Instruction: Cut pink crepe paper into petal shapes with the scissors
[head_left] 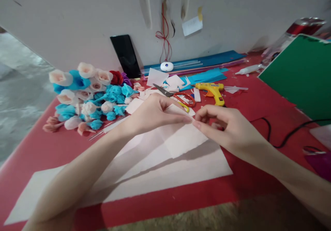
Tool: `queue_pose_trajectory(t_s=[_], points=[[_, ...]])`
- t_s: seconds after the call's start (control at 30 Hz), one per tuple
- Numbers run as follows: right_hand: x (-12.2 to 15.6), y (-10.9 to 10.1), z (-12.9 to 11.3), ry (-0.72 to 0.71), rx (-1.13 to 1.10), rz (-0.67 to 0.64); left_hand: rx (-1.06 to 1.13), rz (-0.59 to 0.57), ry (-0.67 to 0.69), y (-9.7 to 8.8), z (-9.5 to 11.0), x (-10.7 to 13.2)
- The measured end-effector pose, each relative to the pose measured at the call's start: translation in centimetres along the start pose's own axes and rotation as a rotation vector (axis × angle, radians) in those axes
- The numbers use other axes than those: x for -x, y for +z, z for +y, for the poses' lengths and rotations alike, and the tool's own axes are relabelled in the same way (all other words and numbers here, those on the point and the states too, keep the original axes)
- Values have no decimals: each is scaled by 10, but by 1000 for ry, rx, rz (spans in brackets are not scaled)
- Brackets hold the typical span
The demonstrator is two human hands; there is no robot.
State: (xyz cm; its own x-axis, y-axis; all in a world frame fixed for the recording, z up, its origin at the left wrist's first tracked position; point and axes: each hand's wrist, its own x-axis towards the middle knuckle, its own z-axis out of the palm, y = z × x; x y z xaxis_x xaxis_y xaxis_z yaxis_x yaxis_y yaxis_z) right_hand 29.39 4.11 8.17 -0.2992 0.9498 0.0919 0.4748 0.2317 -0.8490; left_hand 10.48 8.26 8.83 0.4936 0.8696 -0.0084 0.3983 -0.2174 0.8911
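Observation:
A long pale sheet of paper (184,143) lies across the red table with its right end lifted and folded over. My left hand (157,115) pinches the upper edge of this raised part between thumb and fingers. Close against it, my right hand (218,124) pinches the same edge at the corner, its other fingers curled. The lower layer of the paper rests flat under both hands. Just beyond my fingers lie scissors (184,100) with red and yellow handles and a yellow hot glue gun (214,91).
Paper flowers (89,86) in pale pink, blue and red crowd the table's left side. A black phone (126,56) leans on the wall near a white oval device (167,66). Paper scraps (156,77) lie behind the hands. At right are a green board (301,76) and a black cable (287,139).

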Motion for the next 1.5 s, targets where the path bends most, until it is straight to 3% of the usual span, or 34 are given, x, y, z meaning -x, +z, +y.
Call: queue_pose_trajectory(t_s=[0.23,0.3,0.4,0.53,0.67,1.0,1.1,1.27,1.5], points=[[3,-14,0,48,109,-137,-41,76,-15,-8,-2,-1],[3,-16,-1,51,120,-123,-53,102,-29,-9,-3,-1],[2,-17,-1,37,99,-75,-39,78,-43,-8,-4,-2],[1,-10,0,19,80,-127,0,-5,-6,-3,-3,-1],[0,-9,-1,-7,120,-167,-8,6,21,0,-2,0],[10,-37,19,20,452,-326,-36,12,-8,1,-5,-3],[10,-40,19,33,468,-314,-49,16,-19,3,-5,-2],[5,-27,8,33,386,-233,7,-31,-9,6,-2,-1],[8,-3,2,32,355,-180,-16,-91,140,7,2,3]])
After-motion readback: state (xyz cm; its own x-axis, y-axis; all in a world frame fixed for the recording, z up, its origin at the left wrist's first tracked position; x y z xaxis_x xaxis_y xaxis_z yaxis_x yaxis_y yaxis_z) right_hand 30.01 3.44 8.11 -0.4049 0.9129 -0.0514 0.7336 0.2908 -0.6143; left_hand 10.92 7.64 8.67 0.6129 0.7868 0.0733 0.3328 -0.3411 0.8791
